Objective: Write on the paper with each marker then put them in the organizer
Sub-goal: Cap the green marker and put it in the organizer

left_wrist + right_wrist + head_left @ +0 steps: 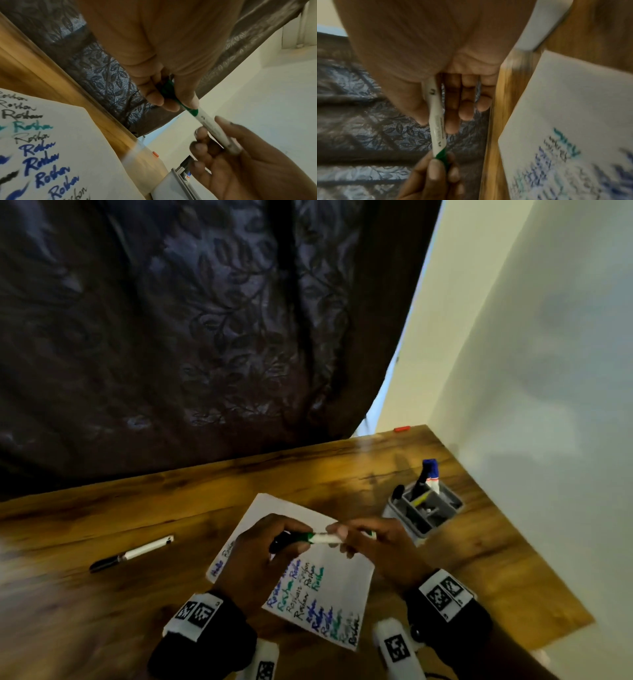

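Both hands hold one green marker [323,538] level above the paper [337,587]. My left hand [274,546] grips its green cap end [169,93], and my right hand [363,539] pinches the white barrel [436,121] between thumb and fingers. Cap and barrel look joined. The paper lies on the wooden table [102,525] and carries repeated words in blue, teal and black. A black-capped white marker [132,553] lies on the table to the left. The grey organizer [424,508] stands at the right with a blue-capped marker [431,470] upright in it.
A dark patterned curtain [205,337] hangs behind the table's far edge. A pale wall [548,371] runs along the right side, close to the organizer. A small red object [401,428] sits at the table's far corner.
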The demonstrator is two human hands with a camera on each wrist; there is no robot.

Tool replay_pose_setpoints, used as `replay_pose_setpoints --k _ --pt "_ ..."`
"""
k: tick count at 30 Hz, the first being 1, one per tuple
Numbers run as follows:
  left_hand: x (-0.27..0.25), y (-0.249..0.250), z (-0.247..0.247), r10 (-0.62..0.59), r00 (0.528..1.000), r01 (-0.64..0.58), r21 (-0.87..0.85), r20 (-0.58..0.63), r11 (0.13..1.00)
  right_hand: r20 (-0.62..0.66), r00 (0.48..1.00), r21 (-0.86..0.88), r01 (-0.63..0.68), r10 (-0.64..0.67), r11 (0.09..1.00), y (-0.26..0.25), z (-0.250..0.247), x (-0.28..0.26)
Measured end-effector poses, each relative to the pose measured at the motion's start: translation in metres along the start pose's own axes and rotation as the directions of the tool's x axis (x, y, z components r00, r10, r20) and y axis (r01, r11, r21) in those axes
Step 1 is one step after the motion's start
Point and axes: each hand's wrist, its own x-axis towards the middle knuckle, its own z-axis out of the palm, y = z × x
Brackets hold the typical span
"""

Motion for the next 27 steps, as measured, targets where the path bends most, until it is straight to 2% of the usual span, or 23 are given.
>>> replay_pose_setpoints --k 3,5,7,11,14,15,17,20,23,27 --pt "0.014 0.017 0.014 0.08 0.997 -0.08 0.073 0.006 0.994 0.075 0.997 -0.373 0.037 -0.01 0.927 0.012 -0.031 -0.008" --pt "0.022 0.028 0.023 0.103 0.995 -0.103 0.081 0.003 0.991 0.124 0.992 -0.488 0.073 -0.014 0.87 0.013 -0.039 -0.011" --pt "0.033 0.041 0.037 0.131 0.991 -0.132 0.074 0.016 0.989 0.114 0.992 -0.497 0.108 -0.058 0.861 0.012 -0.048 -0.013" --pt "0.051 0.058 0.058 0.119 0.992 -0.122 0.074 0.048 0.99 0.062 0.969 -0.537 0.234 -0.239 0.81 0.012 -0.068 -0.013" --pt "0.06 0.058 0.073 0.086 0.995 -0.092 0.116 0.056 0.989 -0.042 0.957 -0.551 0.217 -0.286 0.806 0.015 -0.097 -0.014" --pt "0.061 0.055 0.077 0.075 0.995 -0.082 0.131 0.06 0.988 -0.097 0.959 -0.515 0.181 -0.266 0.838 0.015 -0.109 -0.013" --pt "0.062 0.049 0.084 0.042 0.997 -0.052 0.15 0.064 0.987 -0.218 0.963 -0.328 0.08 -0.158 0.941 0.015 -0.134 -0.006" --pt "0.062 0.045 0.091 -0.011 0.997 -0.003 0.189 0.074 0.982 -0.36 0.929 -0.236 -0.001 -0.087 0.972 0.021 -0.158 0.008" --pt "0.061 0.045 0.099 -0.059 0.995 0.041 0.219 0.075 0.975 -0.347 0.938 -0.238 -0.067 -0.02 0.969 0.031 -0.163 0.02" --pt "0.056 0.045 0.105 -0.096 0.994 0.082 0.241 0.046 0.967 -0.303 0.949 -0.393 -0.045 -0.083 0.918 0.051 -0.155 0.034"
